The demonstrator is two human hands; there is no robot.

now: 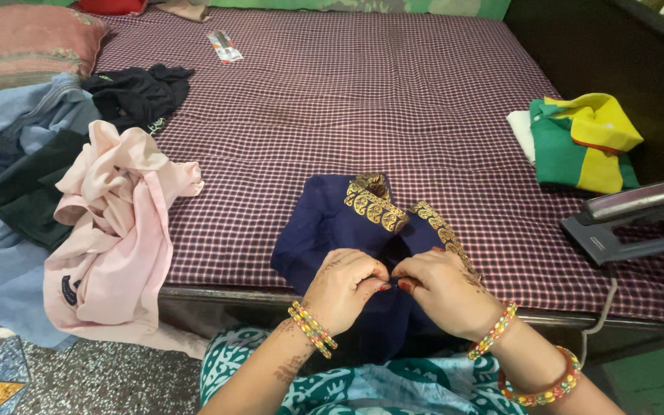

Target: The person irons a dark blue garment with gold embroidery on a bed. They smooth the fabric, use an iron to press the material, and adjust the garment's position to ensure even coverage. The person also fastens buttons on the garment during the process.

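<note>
A dark blue garment (pixel 320 227) with gold embroidered trim (pixel 374 204) lies at the near edge of the checked bed (pixel 363 100) and hangs over it. My left hand (pixel 343 288) and my right hand (pixel 443 288) meet at its middle, fingertips pinching the blue cloth between them. Both wrists wear beaded bangles.
A pile of clothes sits at the left: a pink shirt (pixel 117 223), blue denim (pixel 9 123) and a black garment (pixel 136 92). A folded green and yellow garment (pixel 582 142) lies at the right, near a grey clothes iron (pixel 632 219) with its cord. A pillow (pixel 24 46) and a small packet (pixel 225 46) lie at the far side.
</note>
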